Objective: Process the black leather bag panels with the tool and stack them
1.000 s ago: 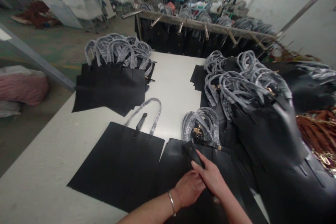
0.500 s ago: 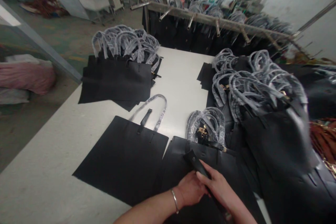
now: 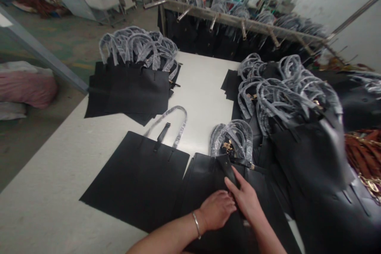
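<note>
My right hand (image 3: 246, 195) pinches a black leather strap (image 3: 226, 170) between thumb and fingers. My left hand (image 3: 218, 208), with a bangle on its wrist, is closed at the strap's lower part; its fingertips are partly hidden. Beneath both hands lies a stack of flat black bags (image 3: 198, 180), whose plastic-wrapped handles (image 3: 216, 137) and gold buckle (image 3: 228, 147) show at the top. To the left, a single black bag (image 3: 133, 180) lies flat, its wrapped handle (image 3: 183, 125) stretched away from me and a short buckled tab (image 3: 162, 137) over its top edge.
A pile of black bags (image 3: 127, 91) is at the table's far left. More bags (image 3: 309, 154) are heaped on the right, beside brown straps with gold hardware (image 3: 364, 154). Behind the white table (image 3: 205, 87), a metal rack (image 3: 226, 20) with projecting pegs holds hanging bags.
The strap's far end has moved slightly right and away from me, now lying over the stack's top edge. My right hand has shifted up along it; the view has moved a little.
</note>
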`<action>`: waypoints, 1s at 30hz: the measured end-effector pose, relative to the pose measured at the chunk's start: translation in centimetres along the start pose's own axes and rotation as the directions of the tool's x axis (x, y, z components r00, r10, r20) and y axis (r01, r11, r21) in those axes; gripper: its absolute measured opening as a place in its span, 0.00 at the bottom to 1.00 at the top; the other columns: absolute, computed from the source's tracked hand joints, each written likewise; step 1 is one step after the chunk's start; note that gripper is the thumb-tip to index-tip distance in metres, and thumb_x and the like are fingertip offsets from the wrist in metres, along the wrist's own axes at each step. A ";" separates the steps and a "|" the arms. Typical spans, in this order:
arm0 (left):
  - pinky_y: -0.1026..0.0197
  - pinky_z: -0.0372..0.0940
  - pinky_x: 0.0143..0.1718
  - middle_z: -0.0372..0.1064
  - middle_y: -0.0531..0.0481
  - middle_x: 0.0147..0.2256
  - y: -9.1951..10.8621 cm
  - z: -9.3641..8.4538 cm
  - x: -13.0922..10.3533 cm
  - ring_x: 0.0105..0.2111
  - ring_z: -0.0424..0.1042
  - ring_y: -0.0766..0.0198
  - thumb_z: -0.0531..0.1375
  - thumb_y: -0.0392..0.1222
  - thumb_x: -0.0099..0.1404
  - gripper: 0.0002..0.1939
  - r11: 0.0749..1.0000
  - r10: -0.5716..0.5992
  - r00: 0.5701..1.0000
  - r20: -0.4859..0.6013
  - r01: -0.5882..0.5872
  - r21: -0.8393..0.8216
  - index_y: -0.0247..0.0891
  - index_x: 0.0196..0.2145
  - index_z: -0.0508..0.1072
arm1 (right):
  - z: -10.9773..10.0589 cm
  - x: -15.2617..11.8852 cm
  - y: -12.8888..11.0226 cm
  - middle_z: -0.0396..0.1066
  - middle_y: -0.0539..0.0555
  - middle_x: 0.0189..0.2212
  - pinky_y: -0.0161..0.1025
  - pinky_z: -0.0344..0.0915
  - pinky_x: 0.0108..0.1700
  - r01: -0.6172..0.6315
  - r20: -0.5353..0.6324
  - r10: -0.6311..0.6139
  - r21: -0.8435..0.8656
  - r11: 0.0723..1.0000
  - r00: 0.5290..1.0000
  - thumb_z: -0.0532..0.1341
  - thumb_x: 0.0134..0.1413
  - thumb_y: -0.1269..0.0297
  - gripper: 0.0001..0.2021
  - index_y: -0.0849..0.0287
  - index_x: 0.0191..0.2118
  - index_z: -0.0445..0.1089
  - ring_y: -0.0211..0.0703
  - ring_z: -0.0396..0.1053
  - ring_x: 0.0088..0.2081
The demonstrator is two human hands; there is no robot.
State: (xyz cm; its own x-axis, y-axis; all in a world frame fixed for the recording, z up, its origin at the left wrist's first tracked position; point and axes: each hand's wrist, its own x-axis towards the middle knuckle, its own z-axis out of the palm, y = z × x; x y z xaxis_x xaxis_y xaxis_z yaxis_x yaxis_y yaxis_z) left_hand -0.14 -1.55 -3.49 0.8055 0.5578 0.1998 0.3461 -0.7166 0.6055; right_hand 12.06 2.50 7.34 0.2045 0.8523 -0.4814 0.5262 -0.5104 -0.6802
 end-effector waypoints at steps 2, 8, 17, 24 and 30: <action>0.57 0.53 0.60 0.73 0.50 0.45 -0.3 -0.7 -0.5 0.49 0.67 0.63 0.52 0.35 0.67 0.10 0.996 -0.007 0.998 -0.066 0.001 -0.086 0.37 0.42 0.72 | -1.0 -0.3 0.1 0.78 0.52 0.29 0.41 0.70 0.38 -0.069 0.007 0.069 0.035 0.997 0.998 0.59 0.50 0.49 0.36 0.60 0.63 0.58 0.50 0.76 0.34; 0.48 0.56 0.58 0.63 0.40 0.54 -4.6 -6.2 0.5 0.56 0.60 0.54 0.52 0.37 0.67 0.15 0.856 -0.499 0.783 -0.371 0.512 -0.072 0.35 0.51 0.65 | -2.6 -3.1 3.4 0.69 0.45 0.19 0.35 0.64 0.23 -0.200 0.092 0.186 0.166 0.966 0.978 0.61 0.48 0.48 0.37 0.57 0.63 0.57 0.42 0.69 0.21; 0.59 0.64 0.44 0.68 0.47 0.39 -6.7 -10.8 2.8 0.40 0.69 0.60 0.58 0.44 0.64 0.08 0.787 -0.602 0.798 -0.005 0.594 0.167 0.38 0.40 0.68 | -0.7 -4.8 3.5 0.69 0.45 0.22 0.34 0.63 0.23 -0.222 0.099 0.201 0.304 0.927 0.975 0.62 0.48 0.50 0.38 0.59 0.63 0.55 0.38 0.65 0.21; 0.56 0.66 0.42 0.70 0.37 0.37 -5.4 -9.7 4.0 0.39 0.72 0.54 0.51 0.31 0.64 0.10 0.769 -0.615 0.784 0.091 0.570 0.288 0.28 0.39 0.72 | -0.3 -5.2 4.0 0.72 0.48 0.28 0.35 0.64 0.24 -0.198 0.072 0.184 0.326 0.925 0.980 0.62 0.48 0.50 0.36 0.59 0.62 0.57 0.38 0.65 0.22; 0.54 0.68 0.41 0.72 0.32 0.35 -5.2 -9.1 5.9 0.39 0.73 0.51 0.52 0.24 0.58 0.13 0.785 -0.603 0.777 0.180 0.538 0.307 0.25 0.37 0.75 | 0.1 -5.5 4.5 0.74 0.52 0.36 0.36 0.65 0.25 -0.183 0.054 0.175 0.344 0.921 0.983 0.62 0.48 0.49 0.37 0.58 0.63 0.56 0.37 0.65 0.23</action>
State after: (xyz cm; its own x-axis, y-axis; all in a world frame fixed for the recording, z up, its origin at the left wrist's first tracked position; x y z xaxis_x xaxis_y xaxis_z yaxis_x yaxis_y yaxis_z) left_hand -1.56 9.32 1.59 0.5040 0.7901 -0.3488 0.8527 -0.3911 0.3462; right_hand 13.18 -4.51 6.89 0.2486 0.7422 -0.6224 0.1636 -0.6655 -0.7283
